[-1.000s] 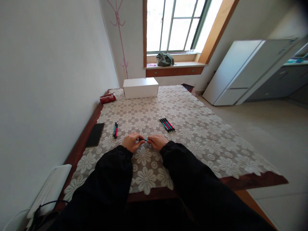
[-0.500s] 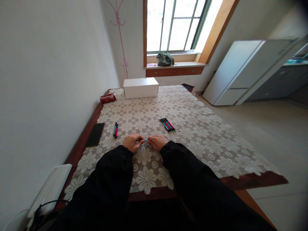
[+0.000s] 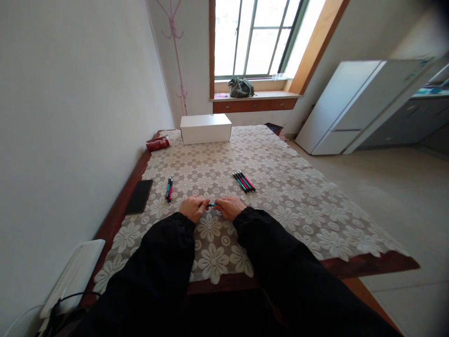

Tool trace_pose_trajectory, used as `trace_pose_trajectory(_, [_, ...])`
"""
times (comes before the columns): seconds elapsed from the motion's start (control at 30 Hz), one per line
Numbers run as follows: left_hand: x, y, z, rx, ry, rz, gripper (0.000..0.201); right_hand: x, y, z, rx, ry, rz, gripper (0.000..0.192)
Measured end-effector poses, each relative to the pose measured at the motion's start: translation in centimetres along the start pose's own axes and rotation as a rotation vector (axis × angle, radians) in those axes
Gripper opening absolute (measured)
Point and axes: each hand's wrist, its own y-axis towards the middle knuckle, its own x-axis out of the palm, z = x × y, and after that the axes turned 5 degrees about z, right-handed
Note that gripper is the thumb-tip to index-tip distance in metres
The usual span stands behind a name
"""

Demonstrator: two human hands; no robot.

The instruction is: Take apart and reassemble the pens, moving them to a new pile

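Between my two hands, low over the near middle of the table, is a teal and black pen [image 3: 211, 204]. My left hand [image 3: 192, 208] is closed in a pinch at its left end. Closed fingers of my right hand [image 3: 228, 207] grip the right end, which they hide. Two pens [image 3: 169, 190], one teal and one red, lie side by side to the left of my hands. Beyond my right hand, a row of several teal and red pens [image 3: 244, 181] rests on the lace tablecloth [image 3: 213, 264].
A black flat notebook or tablet [image 3: 139, 196] lies by the table's left edge. At the far end stand a white box [image 3: 206, 129] and a red packet [image 3: 157, 143]. A wall runs along the left, with a white device [image 3: 73, 276] at the near left corner.
My left hand's fingers have drawn slightly left along the pen, and its thumb has shifted. The right hand and the pens on the table stay in place.
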Motion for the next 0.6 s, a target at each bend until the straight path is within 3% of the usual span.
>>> trace_pose_trajectory(0.17, [0.2,0.1,-0.4,0.04,-0.131,0.075,0.024,0.2,0.0,0.6,0.025,0.02,0.041,0.02])
trace_pose_trajectory(0.37, [0.6,0.1,-0.8,0.093,-0.128,0.016,0.012,0.7,-0.1,0.7,0.01,0.031,0.062,0.023])
trace_pose_trajectory(0.6, [0.3,0.2,-0.5,0.065,-0.051,-0.006,0.033,1.1,0.1,0.8,-0.054,0.062,0.169,0.019])
